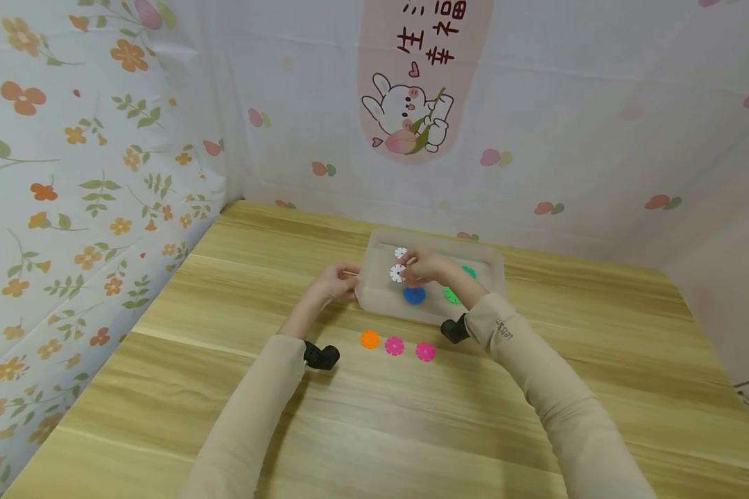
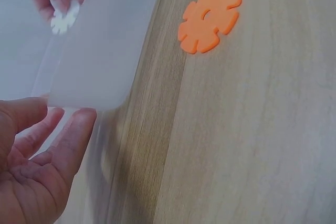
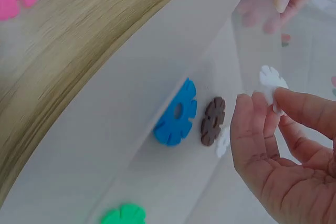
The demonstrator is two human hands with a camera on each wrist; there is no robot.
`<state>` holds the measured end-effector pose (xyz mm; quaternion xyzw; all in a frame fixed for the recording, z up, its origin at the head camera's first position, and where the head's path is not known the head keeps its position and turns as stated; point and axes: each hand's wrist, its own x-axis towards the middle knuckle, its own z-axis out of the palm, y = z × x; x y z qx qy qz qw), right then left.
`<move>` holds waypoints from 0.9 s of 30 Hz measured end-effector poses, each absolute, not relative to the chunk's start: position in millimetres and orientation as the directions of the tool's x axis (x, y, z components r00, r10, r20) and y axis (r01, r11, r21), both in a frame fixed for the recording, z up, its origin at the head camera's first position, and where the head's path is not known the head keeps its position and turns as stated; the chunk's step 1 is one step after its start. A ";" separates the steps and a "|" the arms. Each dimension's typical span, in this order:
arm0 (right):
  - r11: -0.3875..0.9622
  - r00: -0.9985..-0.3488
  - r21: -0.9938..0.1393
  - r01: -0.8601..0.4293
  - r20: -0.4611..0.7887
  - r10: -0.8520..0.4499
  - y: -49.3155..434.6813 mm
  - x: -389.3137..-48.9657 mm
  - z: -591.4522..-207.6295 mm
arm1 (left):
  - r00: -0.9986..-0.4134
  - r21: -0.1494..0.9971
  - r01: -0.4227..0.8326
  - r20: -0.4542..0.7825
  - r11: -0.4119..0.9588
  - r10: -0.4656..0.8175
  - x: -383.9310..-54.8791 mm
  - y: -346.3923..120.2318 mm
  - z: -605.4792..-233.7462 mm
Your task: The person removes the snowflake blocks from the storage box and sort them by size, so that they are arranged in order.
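A translucent plastic box (image 1: 381,306) sits on the wooden table. My left hand (image 1: 332,284) pinches its left end, the thumb over the rim and fingers beneath, as the left wrist view shows. Above the inside of the box, my right hand (image 1: 429,266) holds a white notched disc (image 3: 271,80) between thumb and fingers. Under that hand lie a blue disc (image 3: 177,114), a brown disc (image 3: 212,121) and another white disc (image 3: 223,142). Green discs (image 1: 452,295) lie toward the box's right side, partly covered by the right forearm in the head view.
In front of the box, an orange disc (image 1: 369,339) and two pink discs, one in the middle (image 1: 394,346) and one at the right (image 1: 425,351), lie in a row. Behind the table hangs a printed curtain (image 1: 312,125). Black wrist cameras (image 1: 321,356) jut from both sleeves.
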<state>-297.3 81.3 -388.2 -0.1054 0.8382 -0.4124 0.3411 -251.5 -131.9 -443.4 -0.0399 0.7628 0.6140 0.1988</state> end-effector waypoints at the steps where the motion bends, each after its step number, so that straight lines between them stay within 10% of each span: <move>1: 0.651 -0.747 -0.754 0.088 -0.482 -0.458 83.9 -293.5 -384.0 | -0.910 0.905 -0.329 -0.381 0.270 0.165 -243.1 -128.6 -430.0; 27: 0.705 -0.776 -0.709 -0.008 -0.440 -0.451 130.7 -261.2 -366.4 | -0.911 0.907 -0.326 -0.377 0.266 0.168 -234.1 -125.2 -418.1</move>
